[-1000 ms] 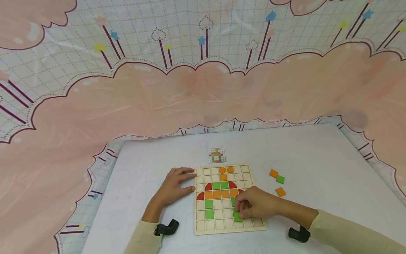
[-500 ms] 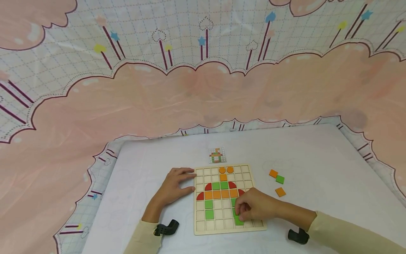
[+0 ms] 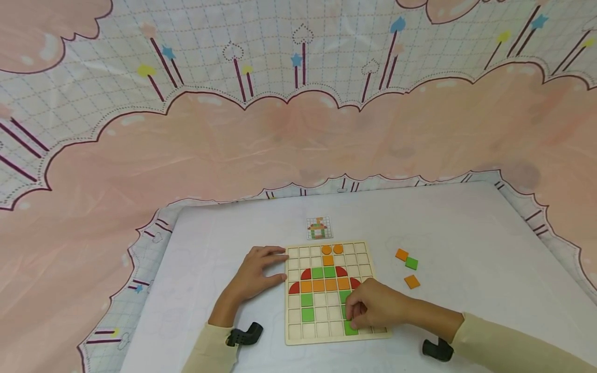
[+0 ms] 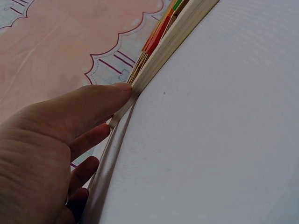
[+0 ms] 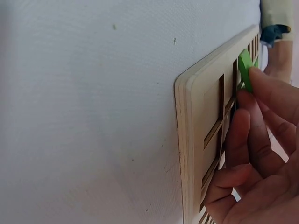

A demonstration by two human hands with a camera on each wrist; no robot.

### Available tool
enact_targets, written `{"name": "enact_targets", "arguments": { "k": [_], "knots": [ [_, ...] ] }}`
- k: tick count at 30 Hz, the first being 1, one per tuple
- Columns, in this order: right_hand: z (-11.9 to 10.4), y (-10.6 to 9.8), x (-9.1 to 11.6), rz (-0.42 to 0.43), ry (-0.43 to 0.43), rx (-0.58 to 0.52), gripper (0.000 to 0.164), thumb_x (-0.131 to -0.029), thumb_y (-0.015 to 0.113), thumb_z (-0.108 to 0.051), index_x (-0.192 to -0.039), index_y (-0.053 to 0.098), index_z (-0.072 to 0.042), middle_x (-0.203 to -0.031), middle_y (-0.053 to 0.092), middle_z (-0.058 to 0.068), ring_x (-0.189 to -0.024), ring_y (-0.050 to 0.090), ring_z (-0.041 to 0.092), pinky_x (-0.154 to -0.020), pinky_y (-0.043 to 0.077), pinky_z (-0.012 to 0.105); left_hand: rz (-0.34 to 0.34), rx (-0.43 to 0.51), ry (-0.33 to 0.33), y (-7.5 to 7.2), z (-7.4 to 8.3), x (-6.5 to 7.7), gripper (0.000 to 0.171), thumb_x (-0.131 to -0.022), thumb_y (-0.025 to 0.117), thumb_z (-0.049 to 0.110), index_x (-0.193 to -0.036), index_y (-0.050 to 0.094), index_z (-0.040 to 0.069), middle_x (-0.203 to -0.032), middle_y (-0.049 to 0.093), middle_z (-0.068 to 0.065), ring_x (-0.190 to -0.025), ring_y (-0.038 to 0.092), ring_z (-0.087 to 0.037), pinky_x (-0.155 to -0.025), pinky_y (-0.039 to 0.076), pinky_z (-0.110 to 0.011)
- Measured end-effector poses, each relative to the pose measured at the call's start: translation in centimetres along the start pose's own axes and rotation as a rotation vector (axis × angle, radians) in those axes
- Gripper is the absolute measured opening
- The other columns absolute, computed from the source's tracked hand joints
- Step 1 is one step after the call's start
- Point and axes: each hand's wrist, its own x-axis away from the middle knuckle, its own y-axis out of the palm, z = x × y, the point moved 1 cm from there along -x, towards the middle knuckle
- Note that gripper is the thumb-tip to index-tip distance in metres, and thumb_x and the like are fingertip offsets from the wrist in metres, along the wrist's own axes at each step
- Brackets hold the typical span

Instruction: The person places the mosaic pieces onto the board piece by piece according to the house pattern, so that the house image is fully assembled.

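A wooden grid board (image 3: 322,331) lies on the white table, with red, orange and green tiles set in its cells. My right hand (image 3: 375,305) is over the board's near right part, its fingers curled. Between its thumb and fingers is a green square tile (image 3: 351,328) at the bottom row; in the right wrist view this green tile (image 5: 245,70) stands tilted against the cells. My left hand (image 3: 256,272) rests along the board's left edge, fingers loosely extended. The left wrist view shows that thumb (image 4: 105,100) touching the wooden side of the board (image 4: 163,53).
Beyond the board lies a small pattern card (image 3: 319,228) with a coloured tile picture. To the right are loose tiles: an orange one (image 3: 402,254) touching a green one (image 3: 411,263), and another orange one (image 3: 412,281) closer in. A patterned cloth (image 3: 298,140) hangs behind the table.
The right hand has shifted slightly toward the near edge, bringing the green tile down to the bottom row. More of the green tiles above it shows. The left hand stays put.
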Motion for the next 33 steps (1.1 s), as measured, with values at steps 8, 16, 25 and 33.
{"name": "enact_targets", "arguments": {
  "k": [8, 16, 25, 33],
  "knots": [
    [-0.1, 0.2, 0.0, 0.028, 0.013, 0.021, 0.016, -0.083, 0.085, -0.014, -0.075, 0.075, -0.023, -0.063, 0.059, -0.02, -0.06, 0.049, -0.007, -0.055, 0.045, 0.016, -0.002, -0.006, 0.0, 0.1, -0.1, 0.0, 0.048, -0.086, 0.08, 0.035, -0.131, 0.071, 0.02, -0.143, 0.061, 0.001, -0.129, 0.05, -0.027, -0.109, 0.04, -0.054],
    [-0.2, 0.2, 0.0, 0.04, 0.04, 0.039, 0.017, -0.082, 0.086, -0.016, -0.073, 0.074, -0.024, -0.062, 0.058, -0.02, -0.06, 0.049, -0.006, -0.055, 0.044, 0.016, 0.0, -0.013, 0.001, 0.2, -0.2, -0.1, 0.048, -0.087, 0.08, 0.037, -0.131, 0.071, 0.021, -0.143, 0.061, 0.001, -0.13, 0.049, -0.027, -0.109, 0.04, -0.055],
    [0.3, -0.9, 0.6, 0.069, 0.037, -0.034, 0.012, -0.083, 0.085, -0.017, -0.078, 0.076, -0.023, -0.067, 0.064, -0.017, -0.063, 0.052, -0.005, -0.057, 0.048, 0.018, 0.004, -0.008, -0.002, 0.1, -0.1, 0.0, 0.048, -0.086, 0.08, 0.036, -0.131, 0.071, 0.021, -0.143, 0.061, 0.0, -0.13, 0.049, -0.027, -0.109, 0.039, -0.055],
    [1.4, -3.5, 1.6, 0.137, 0.039, 0.002, 0.01, -0.083, 0.085, -0.019, -0.08, 0.077, -0.022, -0.068, 0.064, -0.016, -0.066, 0.054, 0.0, -0.059, 0.047, 0.019, 0.003, -0.012, -0.004, 0.2, -0.2, 0.0, 0.048, -0.086, 0.08, 0.037, -0.131, 0.072, 0.021, -0.143, 0.061, 0.001, -0.13, 0.049, -0.027, -0.109, 0.039, -0.055]
  ]
}}
